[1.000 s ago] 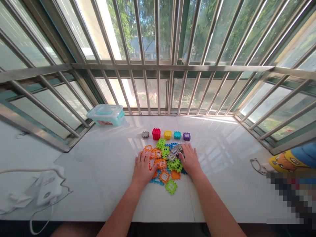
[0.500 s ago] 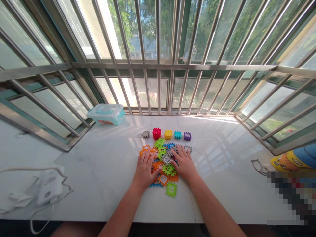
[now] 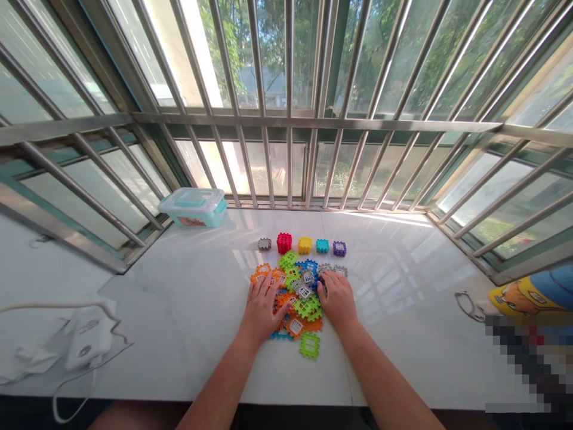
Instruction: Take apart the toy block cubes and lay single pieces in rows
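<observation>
A heap of flat notched plastic building tiles in orange, green, blue and grey lies between my hands. My left hand point(image 3: 259, 304) rests open on the heap's left side, fingers spread over the orange tiles point(image 3: 278, 276) and thumb reaching toward the middle. At the right edge, my right hand point(image 3: 336, 297) has its fingers curled in beside a blue tile point(image 3: 319, 280); whatever they hold is hidden. Grey tiles point(image 3: 304, 291) and green tiles point(image 3: 308, 307) lie between the two thumbs. One green tile point(image 3: 310, 345) sits apart at the near side.
Behind the heap runs a row of tile stacks: grey point(image 3: 264, 243), red point(image 3: 284, 243), yellow point(image 3: 305, 245), teal point(image 3: 322, 245) and purple point(image 3: 339, 248). A lidded box point(image 3: 194, 208) stands back left. A white power strip point(image 3: 89, 337) with cables lies left; a yellow-blue container point(image 3: 528, 292) right.
My right hand has drawn back slightly from the grey tiles, and its spread fingers have curled in at the heap's right edge. My left hand has stayed nearly still.
</observation>
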